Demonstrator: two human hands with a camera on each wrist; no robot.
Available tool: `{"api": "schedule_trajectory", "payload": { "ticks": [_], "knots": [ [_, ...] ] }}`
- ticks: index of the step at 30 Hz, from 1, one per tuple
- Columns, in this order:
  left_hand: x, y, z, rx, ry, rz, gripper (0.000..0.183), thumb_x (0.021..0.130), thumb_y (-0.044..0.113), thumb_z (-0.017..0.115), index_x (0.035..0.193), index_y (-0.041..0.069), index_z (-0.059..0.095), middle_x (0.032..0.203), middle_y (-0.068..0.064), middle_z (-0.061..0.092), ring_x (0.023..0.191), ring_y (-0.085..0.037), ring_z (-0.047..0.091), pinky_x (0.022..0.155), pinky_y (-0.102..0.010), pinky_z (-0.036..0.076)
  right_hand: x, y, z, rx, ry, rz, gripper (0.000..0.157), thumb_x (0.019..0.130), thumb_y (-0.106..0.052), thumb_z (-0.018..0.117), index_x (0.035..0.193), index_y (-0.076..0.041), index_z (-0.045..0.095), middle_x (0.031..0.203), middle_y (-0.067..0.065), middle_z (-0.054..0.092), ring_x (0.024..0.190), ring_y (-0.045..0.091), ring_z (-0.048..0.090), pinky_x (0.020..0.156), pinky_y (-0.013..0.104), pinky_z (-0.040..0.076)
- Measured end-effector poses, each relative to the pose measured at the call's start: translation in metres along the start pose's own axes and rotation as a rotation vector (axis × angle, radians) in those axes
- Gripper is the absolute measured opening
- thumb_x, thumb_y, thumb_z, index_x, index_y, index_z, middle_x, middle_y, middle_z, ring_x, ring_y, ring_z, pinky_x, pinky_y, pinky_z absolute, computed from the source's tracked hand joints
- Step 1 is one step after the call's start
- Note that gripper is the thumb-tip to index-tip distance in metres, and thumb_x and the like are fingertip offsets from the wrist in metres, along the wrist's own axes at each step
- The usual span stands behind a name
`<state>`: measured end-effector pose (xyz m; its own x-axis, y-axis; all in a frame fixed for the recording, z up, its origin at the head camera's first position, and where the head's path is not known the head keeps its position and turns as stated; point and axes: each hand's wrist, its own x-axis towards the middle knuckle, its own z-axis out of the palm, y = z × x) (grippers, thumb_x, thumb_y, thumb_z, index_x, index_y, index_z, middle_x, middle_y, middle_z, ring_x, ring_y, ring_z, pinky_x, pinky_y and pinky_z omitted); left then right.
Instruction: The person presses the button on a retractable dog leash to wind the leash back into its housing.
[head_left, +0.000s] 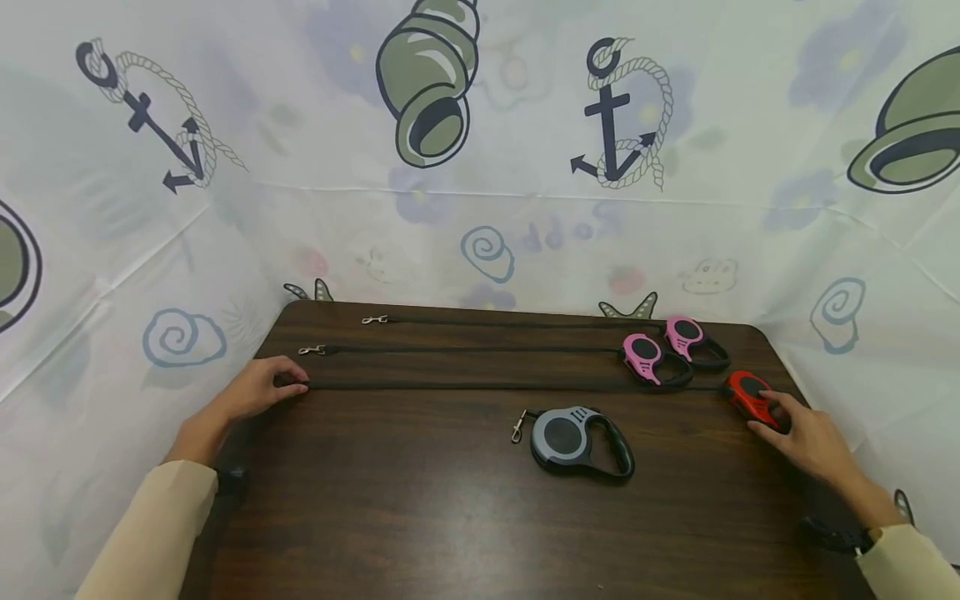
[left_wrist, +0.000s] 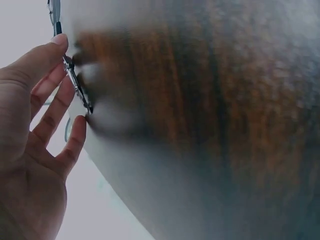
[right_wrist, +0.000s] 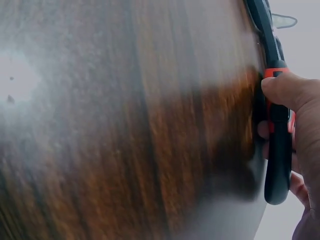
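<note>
A red retractable dog leash (head_left: 742, 390) lies at the table's right side, its black strap (head_left: 480, 386) drawn out straight to the left. My right hand (head_left: 813, 442) grips its handle; the right wrist view shows thumb and fingers on either side of the black and red handle (right_wrist: 278, 155). At the left edge my left hand (head_left: 258, 390) pinches the strap's far end. In the left wrist view the metal clip (left_wrist: 77, 85) shows by the fingers. Nearer me lies a grey retractable leash (head_left: 562, 437) with its strap wound in and its clip (head_left: 517, 429) pointing left.
Behind the red leash's strap, two pink retractable leashes (head_left: 642, 358) (head_left: 684, 335) lie with straps pulled out leftward, roughly parallel. Their metal clips (head_left: 312, 350) (head_left: 374, 320) rest toward the left. A patterned white cloth (head_left: 525, 242) surrounds the dark wooden table (head_left: 390, 508).
</note>
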<state>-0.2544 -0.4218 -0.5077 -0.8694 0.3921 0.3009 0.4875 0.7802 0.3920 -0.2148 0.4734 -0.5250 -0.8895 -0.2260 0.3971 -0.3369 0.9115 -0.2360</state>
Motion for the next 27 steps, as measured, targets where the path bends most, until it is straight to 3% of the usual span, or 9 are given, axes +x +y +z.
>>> {"api": "schedule_trajectory", "payload": {
  "ticks": [5,14,19,25,27],
  "knots": [
    [0.001,0.002,-0.006,-0.016,-0.045,-0.077,0.01,0.087,0.009,0.087,0.092,0.009,0.078,0.087,0.001,0.078,0.079,-0.007,0.067,0.076,-0.041,0.057,0.002,-0.001,-0.006,0.02,-0.029,0.021,0.054,0.085,-0.014,0.088,0.126,0.01,0.063,0.082,0.021,0.07,0.057,0.012,0.047,0.053,0.034,0.042],
    [-0.004,0.006,-0.012,-0.093,-0.029,-0.114,0.012,0.083,0.007,0.09,0.089,0.006,0.079,0.08,-0.001,0.078,0.069,0.0,0.063,0.061,-0.018,0.048,0.001,0.004,-0.005,0.03,-0.024,0.019,0.052,0.088,-0.015,0.085,0.129,0.007,0.063,0.083,0.018,0.069,0.058,0.006,0.041,0.053,0.031,0.037],
    [-0.004,0.008,-0.015,-0.087,-0.049,-0.14,0.014,0.081,0.006,0.09,0.09,0.006,0.08,0.08,0.0,0.078,0.071,0.001,0.063,0.063,-0.019,0.05,0.004,0.007,-0.005,0.071,0.029,-0.004,0.049,0.089,-0.012,0.084,0.129,0.006,0.063,0.081,0.012,0.064,0.059,-0.001,0.034,0.053,0.028,0.031],
    [-0.003,0.009,-0.021,-0.042,-0.082,-0.127,0.015,0.08,0.005,0.09,0.093,0.006,0.082,0.083,0.0,0.08,0.076,-0.003,0.068,0.066,-0.025,0.053,0.01,0.005,-0.012,0.097,0.058,0.021,0.049,0.086,-0.015,0.087,0.126,0.005,0.067,0.087,0.024,0.068,0.064,0.006,0.042,0.056,0.027,0.033],
    [-0.003,0.009,-0.023,-0.036,-0.094,-0.119,0.015,0.079,0.004,0.09,0.092,0.006,0.082,0.083,-0.001,0.079,0.075,-0.003,0.068,0.066,-0.025,0.054,0.011,0.004,-0.014,0.107,0.067,0.037,0.048,0.085,-0.016,0.088,0.123,0.006,0.068,0.084,0.021,0.067,0.064,0.006,0.042,0.055,0.026,0.032]
  ]
}}
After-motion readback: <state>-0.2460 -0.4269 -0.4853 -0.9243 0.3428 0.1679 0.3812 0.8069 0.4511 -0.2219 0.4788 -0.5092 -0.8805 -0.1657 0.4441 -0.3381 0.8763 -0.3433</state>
